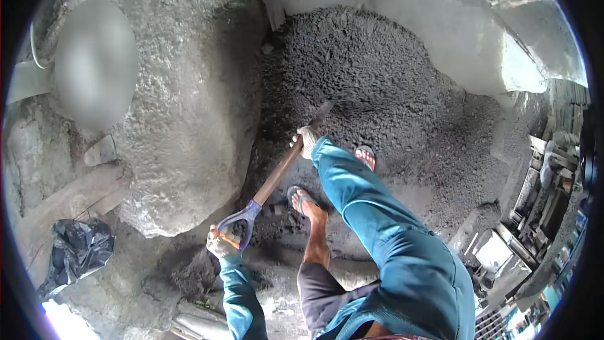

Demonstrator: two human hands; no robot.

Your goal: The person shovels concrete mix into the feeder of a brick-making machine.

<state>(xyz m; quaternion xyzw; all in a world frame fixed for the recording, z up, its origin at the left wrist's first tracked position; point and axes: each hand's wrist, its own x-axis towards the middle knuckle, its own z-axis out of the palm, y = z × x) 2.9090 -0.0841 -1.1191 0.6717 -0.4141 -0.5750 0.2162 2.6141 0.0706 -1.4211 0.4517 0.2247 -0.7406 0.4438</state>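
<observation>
A shovel [280, 173] with a wooden shaft slants across the middle of the view. My left hand [221, 243] is closed around the orange grip of its blue D-shaped handle [249, 215]. Farther up, my right hand [307, 141] wraps the shaft close to the metal blade [323, 112]. The blade's end meets a heap of dark, coarse, gravelly material [365, 56], partly hidden in it. Both hands look dusty, and teal sleeves cover my arms.
A large pale boulder-like mass [189, 101] rises left of the shovel. My sandalled feet [303, 201] stand beside the heap. A black plastic bag [78, 252] lies lower left. Wood pieces and clutter [535, 214] line the right side. A smooth grey slab [465, 44] borders the heap.
</observation>
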